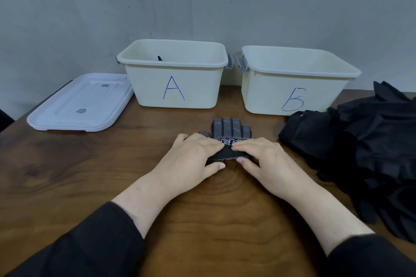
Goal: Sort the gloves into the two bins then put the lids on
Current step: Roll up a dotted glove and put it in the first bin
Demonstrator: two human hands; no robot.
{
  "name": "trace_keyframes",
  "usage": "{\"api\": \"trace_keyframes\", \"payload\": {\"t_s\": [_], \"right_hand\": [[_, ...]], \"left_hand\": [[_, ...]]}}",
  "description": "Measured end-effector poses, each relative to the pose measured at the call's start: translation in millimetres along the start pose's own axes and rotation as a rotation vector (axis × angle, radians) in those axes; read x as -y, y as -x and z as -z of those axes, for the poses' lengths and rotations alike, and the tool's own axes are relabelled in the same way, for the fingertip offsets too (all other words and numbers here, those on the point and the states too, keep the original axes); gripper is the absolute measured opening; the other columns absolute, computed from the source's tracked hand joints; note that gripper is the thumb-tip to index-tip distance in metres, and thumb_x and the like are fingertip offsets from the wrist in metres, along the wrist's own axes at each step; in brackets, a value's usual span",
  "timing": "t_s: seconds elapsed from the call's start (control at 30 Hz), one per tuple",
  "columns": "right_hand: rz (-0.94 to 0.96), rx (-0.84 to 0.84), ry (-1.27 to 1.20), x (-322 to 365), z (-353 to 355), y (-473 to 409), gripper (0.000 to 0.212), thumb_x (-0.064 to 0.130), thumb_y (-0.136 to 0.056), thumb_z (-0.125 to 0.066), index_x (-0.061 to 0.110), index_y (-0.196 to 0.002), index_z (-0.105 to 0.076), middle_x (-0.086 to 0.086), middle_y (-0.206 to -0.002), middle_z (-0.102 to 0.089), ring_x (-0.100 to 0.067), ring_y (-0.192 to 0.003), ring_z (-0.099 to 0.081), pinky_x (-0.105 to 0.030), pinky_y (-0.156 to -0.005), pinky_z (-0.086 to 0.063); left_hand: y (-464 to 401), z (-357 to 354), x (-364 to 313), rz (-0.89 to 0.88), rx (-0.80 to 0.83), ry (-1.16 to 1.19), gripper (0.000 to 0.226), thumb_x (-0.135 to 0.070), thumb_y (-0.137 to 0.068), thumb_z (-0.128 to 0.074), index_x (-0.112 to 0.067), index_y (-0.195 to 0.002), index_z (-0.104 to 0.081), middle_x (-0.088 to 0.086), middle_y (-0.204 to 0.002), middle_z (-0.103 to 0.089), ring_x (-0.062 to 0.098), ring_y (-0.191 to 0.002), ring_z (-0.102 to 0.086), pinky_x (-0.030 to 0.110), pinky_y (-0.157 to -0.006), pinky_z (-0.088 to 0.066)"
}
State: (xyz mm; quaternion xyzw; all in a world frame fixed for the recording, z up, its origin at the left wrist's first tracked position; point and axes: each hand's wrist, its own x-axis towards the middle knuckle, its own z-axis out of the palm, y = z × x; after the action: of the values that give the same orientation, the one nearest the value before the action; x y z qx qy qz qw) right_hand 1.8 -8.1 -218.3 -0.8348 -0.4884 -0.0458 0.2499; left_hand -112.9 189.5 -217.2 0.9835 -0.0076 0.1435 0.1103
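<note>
Folding a glove before binning it
Left hand [191,155] and right hand [263,157] are pinching the dotted glove's [231,129] cuff, doubling it over, likely for neat packing.

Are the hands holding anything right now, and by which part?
Yes: both the left hand and right hand pinch the dotted glove at its cuff end, folding it up; its fingers lie flat on the table.

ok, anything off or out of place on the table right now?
Mostly tidy. The lids lie left of bin A, hanging over the table's left edge. Bin B stands slightly turned relative to bin A. Both hands pinch the dotted glove's cuff, folding it. No damage visible.
</note>
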Motion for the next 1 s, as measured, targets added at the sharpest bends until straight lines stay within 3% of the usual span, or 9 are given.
{"api": "trace_keyframes", "payload": {"t_s": [0.13, 0.3, 0.43, 0.53, 0.6, 0.73, 0.83, 0.9, 1.0], "right_hand": [[0.014, 0.018, -0.031, 3, 7, 1, 0.020, 0.031, -0.101, -0.058, 0.034, -0.118, -0.068, 0.024, -0.114, -0.067, -0.003, -0.110, -0.055, -0.041, -0.101, -0.044], [-0.043, 0.075, -0.084, 4, 15, 3, 0.016, 0.038, -0.102, -0.054, 0.041, -0.112, -0.065, 0.019, -0.088, -0.058, -0.001, -0.088, -0.053, -0.025, -0.080, -0.041], [-0.137, 0.065, -0.195, 4, 15, 2, 0.011, 0.040, -0.100, -0.055, 0.040, -0.107, -0.064, 0.011, -0.090, -0.065, -0.005, -0.085, -0.059, -0.030, -0.078, -0.049], [-0.191, 0.018, -0.347, 4, 10, -2, 0.008, 0.035, -0.100, -0.059, 0.038, -0.104, -0.065, 0.017, -0.097, -0.073, -0.007, -0.092, -0.066, -0.038, -0.089, -0.054], [-0.238, -0.041, -0.383, 3, 5, -6, 0.011, 0.033, -0.097, -0.063, 0.038, -0.107, -0.064, 0.017, -0.097, -0.074, -0.009, -0.092, -0.068, -0.037, -0.090, -0.055], [-0.256, -0.161, -0.338, 1, -3, -14, 0.026, 0.028, -0.093, -0.070, 0.035, -0.116, -0.061, 0.010, -0.092, -0.066, -0.001, -0.082, -0.058, -0.015, -0.076, -0.045], [-0.174, -0.209, -0.204, 1, -8, -17, 0.022, 0.019, -0.091, -0.071, 0.025, -0.112, -0.065, 0.018, -0.095, -0.056, 0.007, -0.086, -0.052, -0.005, -0.075, -0.038], [-0.106, -0.235, -0.104, -1, -11, -19, 0.014, 0.017, -0.091, -0.071, 0.022, -0.105, -0.070, 0.020, -0.095, -0.050, 0.005, -0.085, -0.050, -0.010, -0.078, -0.038], [-0.054, -0.238, 0.013, -6, -13, -20, 0.012, 0.016, -0.091, -0.071, 0.020, -0.101, -0.077, 0.009, -0.103, -0.059, -0.015, -0.095, -0.055, -0.044, -0.082, -0.050]], "left_hand": [[1, 4, -5, 0.007, -0.059, 0.008, 0.020, -0.038, -0.099, -0.053, -0.037, -0.117, -0.062, -0.019, -0.109, -0.065, 0.006, -0.110, -0.048, 0.034, -0.099, -0.030], [4, 10, -7, 0.094, -0.065, 0.113, 0.020, -0.040, -0.100, -0.052, -0.036, -0.116, -0.065, -0.014, -0.095, -0.064, 0.007, -0.099, -0.048, 0.032, -0.101, -0.031], [3, 13, -7, 0.235, -0.056, 0.299, 0.018, -0.042, -0.098, -0.056, -0.037, -0.111, -0.067, -0.011, -0.089, -0.061, 0.013, -0.094, -0.050, 0.031, -0.094, -0.038], [-2, 9, -6, 0.280, -0.072, 0.386, 0.018, -0.040, -0.095, -0.062, -0.036, -0.112, -0.067, -0.014, -0.095, -0.071, 0.009, -0.096, -0.062, 0.039, -0.098, -0.045], [-6, 6, -6, 0.337, -0.119, 0.446, 0.024, -0.039, -0.092, -0.066, -0.036, -0.116, -0.066, -0.016, -0.104, -0.072, 0.005, -0.102, -0.064, 0.036, -0.100, -0.047], [-14, 1, -9, 0.370, -0.188, 0.452, 0.034, -0.035, -0.090, -0.070, -0.034, -0.123, -0.064, -0.014, -0.112, -0.071, 0.005, -0.108, -0.062, 0.024, -0.099, -0.045], [-18, -2, -10, 0.342, -0.235, 0.326, 0.035, -0.035, -0.089, -0.069, -0.032, -0.124, -0.062, -0.013, -0.112, -0.068, 0.010, -0.107, -0.060, 0.037, -0.100, -0.045], [-20, -3, -7, 0.308, -0.277, 0.219, 0.035, -0.037, -0.088, -0.070, -0.032, -0.122, -0.063, -0.012, -0.109, -0.062, 0.012, -0.105, -0.057, 0.042, -0.098, -0.043], [-20, -5, -2, 0.201, -0.299, 0.082, 0.029, -0.031, -0.089, -0.071, -0.029, -0.118, -0.068, -0.008, -0.116, -0.059, 0.016, -0.109, -0.053, 0.038, -0.095, -0.037]]}}
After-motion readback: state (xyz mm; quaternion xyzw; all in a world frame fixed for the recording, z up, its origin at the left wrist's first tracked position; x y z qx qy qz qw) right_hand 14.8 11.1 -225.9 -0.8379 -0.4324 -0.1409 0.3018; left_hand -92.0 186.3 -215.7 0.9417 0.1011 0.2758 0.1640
